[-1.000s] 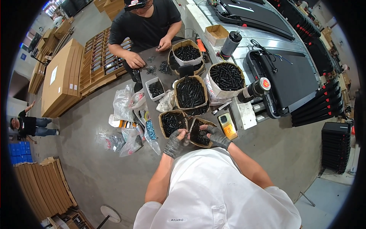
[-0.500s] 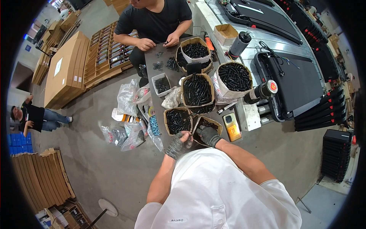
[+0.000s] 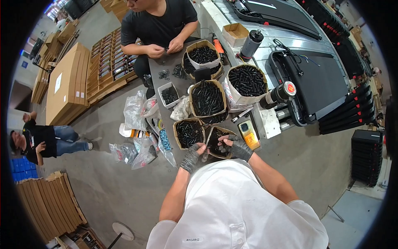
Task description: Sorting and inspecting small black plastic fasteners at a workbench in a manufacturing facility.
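Head view: left hand [image 3: 192, 158] and right hand [image 3: 240, 148] turned inward, fingers curled.
On the counter [image 3: 168, 116] between them, a box of dark parts [image 3: 220, 157], partly hidden; whether they grip anything, I can't tell.

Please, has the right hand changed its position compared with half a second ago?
Yes. Judged against the phone on the table, the right hand has shifted to the right, closer to it.

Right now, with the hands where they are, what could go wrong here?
The right hand is close to the phone, so it might knock it.
The lower-left box and lower-right box stand close together, both open, so a dropped small part could land in the wrong one.
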Demonstrator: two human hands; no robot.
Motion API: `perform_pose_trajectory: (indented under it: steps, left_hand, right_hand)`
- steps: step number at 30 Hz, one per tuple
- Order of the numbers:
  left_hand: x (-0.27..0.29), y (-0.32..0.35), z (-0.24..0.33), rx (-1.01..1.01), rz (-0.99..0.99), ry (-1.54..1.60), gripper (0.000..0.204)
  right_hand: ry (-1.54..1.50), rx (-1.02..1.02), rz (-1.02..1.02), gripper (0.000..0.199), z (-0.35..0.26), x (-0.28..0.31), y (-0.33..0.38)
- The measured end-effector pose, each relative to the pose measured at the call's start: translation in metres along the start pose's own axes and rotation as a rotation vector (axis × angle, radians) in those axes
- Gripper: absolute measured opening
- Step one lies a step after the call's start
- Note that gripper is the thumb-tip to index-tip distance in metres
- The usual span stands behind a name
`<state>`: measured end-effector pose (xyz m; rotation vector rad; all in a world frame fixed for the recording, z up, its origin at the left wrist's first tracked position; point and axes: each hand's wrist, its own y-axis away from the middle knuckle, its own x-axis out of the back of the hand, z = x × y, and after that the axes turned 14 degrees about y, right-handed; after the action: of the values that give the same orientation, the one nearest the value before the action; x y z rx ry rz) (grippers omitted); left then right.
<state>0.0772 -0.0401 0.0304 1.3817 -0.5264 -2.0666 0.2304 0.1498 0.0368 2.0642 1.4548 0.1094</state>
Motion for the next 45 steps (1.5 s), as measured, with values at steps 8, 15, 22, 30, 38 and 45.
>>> perform_pose_trajectory:
  steps: [8, 15, 22, 30, 38, 45]
  left_hand:
    - [-0.02, 0.0, 0.001, 0.024, 0.0, 0.064, 0.02]
    - [-0.021, 0.004, 0.002, -0.002, 0.0, 0.047, 0.017]
    - [-0.026, 0.005, 0.001, 0.015, -0.007, 0.068, 0.017]
    - [-0.031, 0.004, 0.002, 0.021, -0.016, 0.018, 0.019]
    - [-0.033, 0.001, 0.001, 0.005, -0.057, -0.1, 0.024]
    - [-0.028, -0.005, 0.001, -0.053, -0.03, -0.051, 0.022]
  right_hand:
    - [-0.352, -0.043, -0.175, 0.044, -0.026, -0.004, 0.017]
    - [-0.116, 0.045, -0.155, 0.048, -0.03, -0.009, 0.021]
    - [0.19, 0.172, -0.124, 0.048, -0.031, -0.007, 0.02]
    - [0.241, 0.22, 0.044, 0.045, -0.031, -0.015, 0.02]
    - [0.366, 0.249, 0.083, 0.031, -0.034, -0.022, 0.015]
    - [0.327, 0.172, 0.151, 0.026, -0.038, -0.024, 0.02]
